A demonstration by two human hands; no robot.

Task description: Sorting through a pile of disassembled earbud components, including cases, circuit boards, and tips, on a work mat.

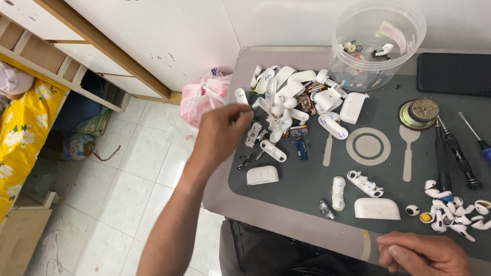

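My left hand (221,134) reaches over the left edge of the grey mat (307,176), fingers pinched on a small white plastic piece (241,96) at the pile's left side. The pile of white earbud-case shells and parts (289,99) lies at the mat's far left. My right hand (424,253) rests closed at the near table edge, holding nothing, just below a cluster of white earbuds (452,210). A white case shell (377,208) and a hinge part (365,184) lie in front of it.
A clear plastic tub (378,43) with small parts stands at the back. A round metal speaker (418,113), two screwdrivers (455,153) and a dark phone (454,74) sit at right. A pink bag (204,97) hangs left of the table over a tiled floor.
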